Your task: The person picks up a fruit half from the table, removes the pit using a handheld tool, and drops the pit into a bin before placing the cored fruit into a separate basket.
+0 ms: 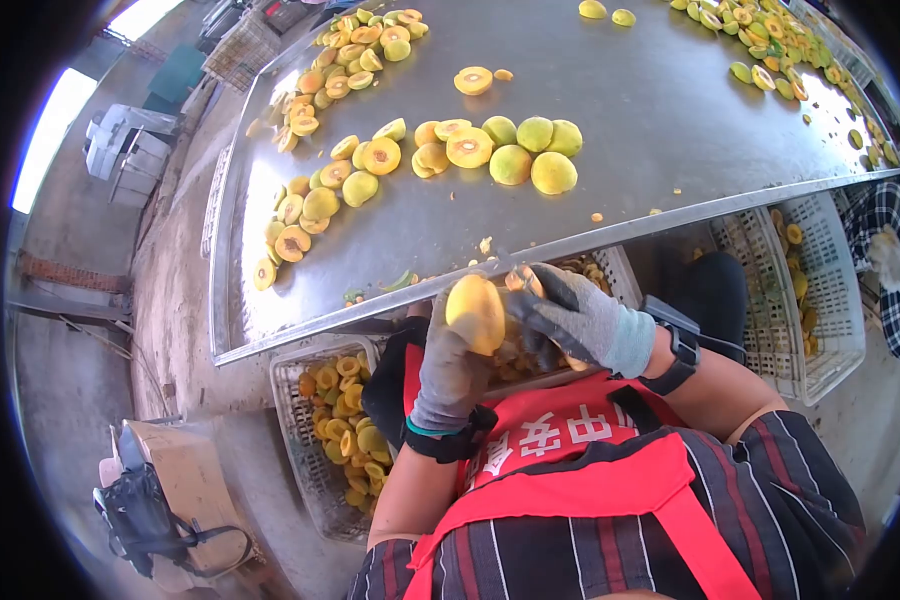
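Observation:
My left hand [450,362], in a grey glove, is closed round a yellow fruit piece [476,314] just off the near edge of the metal table [610,90]. Beside it, my right hand [580,318], in a grey glove with dark fingers, is closed on an orange-brown piece [523,283]; its fingers are partly blurred. Beneath my hands, a crate holding fruit pieces is mostly hidden by them. On the table beyond lie whole-looking green-yellow fruits [554,173] and cut halves with round centres [469,147].
A crate of fruit pieces [350,420] stands at lower left, and white crates [830,290] stand at right. More halves [760,40] lie at the table's far right. A co-worker's gloved hand [888,258] shows at the right edge. A box [185,480] with a black bag stands lower left.

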Available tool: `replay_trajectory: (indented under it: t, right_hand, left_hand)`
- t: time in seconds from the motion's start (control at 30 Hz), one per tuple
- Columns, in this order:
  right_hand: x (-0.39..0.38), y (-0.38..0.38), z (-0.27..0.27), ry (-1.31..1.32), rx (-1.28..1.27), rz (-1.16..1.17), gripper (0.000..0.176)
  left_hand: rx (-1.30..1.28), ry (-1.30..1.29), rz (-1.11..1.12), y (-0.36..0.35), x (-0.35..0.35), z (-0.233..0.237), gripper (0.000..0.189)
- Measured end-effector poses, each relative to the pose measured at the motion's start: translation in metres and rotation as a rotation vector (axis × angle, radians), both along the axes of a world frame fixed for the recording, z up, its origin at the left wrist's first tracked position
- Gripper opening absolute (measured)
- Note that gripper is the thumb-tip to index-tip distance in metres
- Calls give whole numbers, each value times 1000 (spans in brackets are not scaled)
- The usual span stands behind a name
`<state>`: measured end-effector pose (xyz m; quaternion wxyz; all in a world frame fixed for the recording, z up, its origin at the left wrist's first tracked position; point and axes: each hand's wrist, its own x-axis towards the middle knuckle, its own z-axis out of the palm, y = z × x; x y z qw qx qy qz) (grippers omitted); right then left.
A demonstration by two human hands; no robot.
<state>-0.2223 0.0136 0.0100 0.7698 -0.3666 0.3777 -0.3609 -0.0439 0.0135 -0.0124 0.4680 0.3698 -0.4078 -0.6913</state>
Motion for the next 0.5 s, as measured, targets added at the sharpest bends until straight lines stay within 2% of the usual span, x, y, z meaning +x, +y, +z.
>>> replay_trajectory:
  t: [0.07,0.1,0.2,0.23,0.3,0.4,0.5]
  right_hand:
    - [-4,6,-1,556,-594,-55,35]
    - [-4,8,-8,748,-739,-47,37]
    - [-2,13,-9,857,-739,8,30]
    - [0,13,-9,842,-805,-36,32]
    - [2,14,-9,870,-836,-55,33]
    - [7,15,-7,878,-894,-99,35]
    - [12,19,-9,869,-893,-103,34]
  left_hand:
    - [270,370,8,-1,4,4,52]
    - [217,348,42,-1,4,-2,56]
    - [161,280,101,2,3,-2,60]
    - [162,280,99,4,1,2,60]
    - [-2,123,74,7,-6,13,59]
    - [-48,247,79,9,-10,2,55]
    - [-9,178,103,7,-10,0,53]
